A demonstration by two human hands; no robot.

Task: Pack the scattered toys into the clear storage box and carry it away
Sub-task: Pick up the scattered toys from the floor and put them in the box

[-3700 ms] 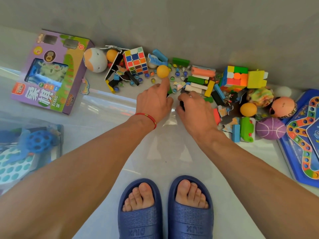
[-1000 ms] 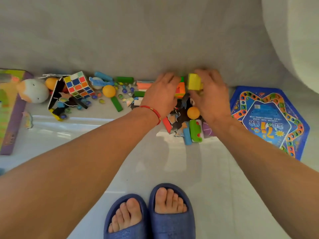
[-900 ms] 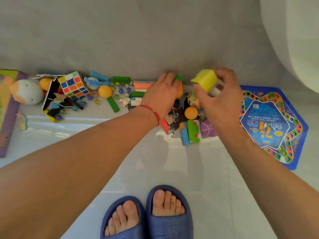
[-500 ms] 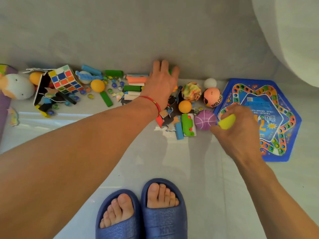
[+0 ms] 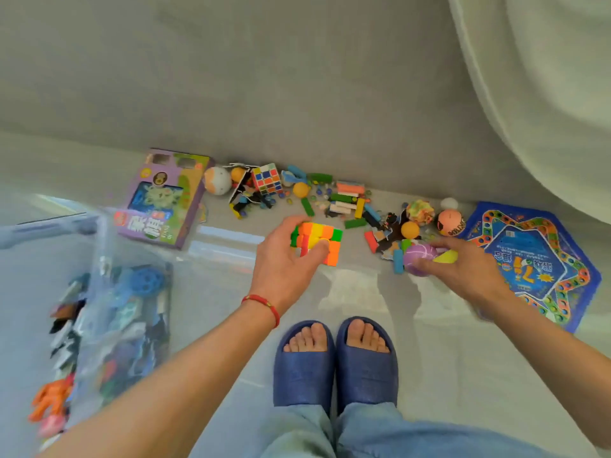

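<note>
Pale glossy floor (image 5: pixel 429 358) ran along the foot of a grey wall (image 5: pixel 297 77), and the toys lay strewn in a line where the two met. At the middle, the left hand (image 5: pixel 284 266), with a red cord at its wrist, gripped a stickerless puzzle cube (image 5: pixel 319 241), fingers curled behind it and the thumb pressed on its front face. To its right, the right hand (image 5: pixel 463 266) held a yellow block (image 5: pixel 446 256) in its curled fingers while its fingertips touched a purple ball (image 5: pixel 418 257). Just beyond the ball sat an orange ball (image 5: pixel 410 230), a pink ball (image 5: pixel 450 222) and loose coloured blocks (image 5: pixel 348 201). A blue hexagonal game board (image 5: pixel 542 269) lay flat under the right wrist. Further left along the wall stood a white-edged puzzle cube (image 5: pixel 267 178), a white round toy (image 5: pixel 217 180) and a purple toy carton (image 5: pixel 165 196). The clear storage box (image 5: pixel 99 276) stood at the far left, well apart from both hands, with toys already inside. Blue slippers (image 5: pixel 334 361) stood side by side below.
</note>
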